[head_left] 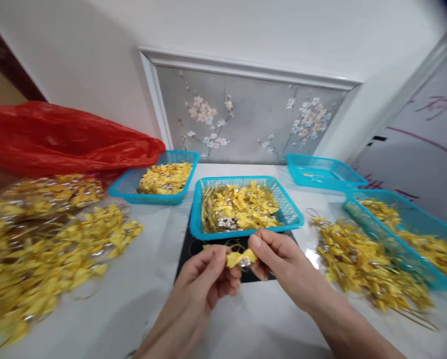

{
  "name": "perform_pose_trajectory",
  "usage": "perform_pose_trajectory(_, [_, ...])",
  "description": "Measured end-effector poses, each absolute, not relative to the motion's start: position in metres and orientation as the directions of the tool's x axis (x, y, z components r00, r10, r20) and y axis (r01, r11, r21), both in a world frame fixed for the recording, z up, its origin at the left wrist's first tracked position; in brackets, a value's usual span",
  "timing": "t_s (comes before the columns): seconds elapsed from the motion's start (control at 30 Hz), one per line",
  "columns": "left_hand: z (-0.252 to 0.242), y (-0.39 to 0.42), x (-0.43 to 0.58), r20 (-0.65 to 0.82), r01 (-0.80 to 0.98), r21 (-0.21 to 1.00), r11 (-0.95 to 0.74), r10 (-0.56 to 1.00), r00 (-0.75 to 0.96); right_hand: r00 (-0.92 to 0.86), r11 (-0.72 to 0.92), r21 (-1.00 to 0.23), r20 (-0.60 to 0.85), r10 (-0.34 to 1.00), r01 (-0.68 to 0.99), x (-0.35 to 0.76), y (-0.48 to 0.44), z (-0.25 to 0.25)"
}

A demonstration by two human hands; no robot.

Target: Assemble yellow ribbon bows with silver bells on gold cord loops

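Observation:
Between my two hands is a small yellow ribbon bow (pixel 235 259) with a silvery bell-like ball (pixel 245 264) at its middle. My left hand (pixel 210 274) pinches the bow's left end between thumb and fingers. The right end is pinched by my right hand (pixel 276 254). A thin gold cord (pixel 234 243) loops behind the bow. Just beyond my hands stands a blue plastic basket (pixel 246 233) filled with similar yellow bows (pixel 246 204), with gold cords bundled along its left side. Under the basket's front lies a black flat panel (pixel 188 252).
Heaps of yellow bows with silvery balls (pixel 59 254) cover the left; another heap (pixel 365 264) lies right. More blue baskets stand at back left (pixel 148 198), back right (pixel 326 172) and far right (pixel 369 219). A red plastic bag (pixel 66 139) sits at left. A floral panel (pixel 246 114) backs the table.

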State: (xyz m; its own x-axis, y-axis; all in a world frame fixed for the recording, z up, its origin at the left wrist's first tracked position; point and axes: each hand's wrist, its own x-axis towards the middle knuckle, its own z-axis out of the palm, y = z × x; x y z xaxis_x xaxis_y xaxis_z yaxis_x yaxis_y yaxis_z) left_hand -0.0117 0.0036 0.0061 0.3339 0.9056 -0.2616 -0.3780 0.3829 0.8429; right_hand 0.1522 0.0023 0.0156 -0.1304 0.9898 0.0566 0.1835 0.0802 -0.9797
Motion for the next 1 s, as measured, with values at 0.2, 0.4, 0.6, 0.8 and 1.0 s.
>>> perform_pose_trajectory(0.2, [0.007, 0.011, -0.013, -0.243, -0.310, 0.898, 0.313, 0.939, 0.245, 0.257, 0.034, -0.605, 0.388, 0.885, 0.795, 0.226, 0.009, 0.033])
perform_pose_trajectory(0.4, [0.002, 0.004, -0.014, -0.191, -0.344, 0.892, 0.294, 0.934, 0.303, 0.414, -0.370, -0.190, 0.319, 0.853, 0.909, 0.321, -0.016, 0.021])
perform_pose_trajectory(0.6, [-0.002, 0.002, -0.016, -0.187, -0.351, 0.893, 0.280, 0.943, 0.277, 0.199, -0.176, -0.096, 0.350, 0.916, 0.980, 0.296, 0.001, 0.029])
perform_pose_trajectory(0.8, [-0.006, 0.004, -0.017, -0.160, -0.332, 0.908, 0.256, 0.944, 0.289, -0.186, 0.218, -0.104, 0.251, 0.950, 0.970, 0.195, 0.066, 0.030])
perform_pose_trajectory(1.0, [-0.008, 0.003, -0.018, -0.169, -0.334, 0.903, 0.271, 0.937, 0.304, -0.212, 0.235, -0.084, 0.218, 0.953, 0.968, 0.172, 0.121, 0.014])
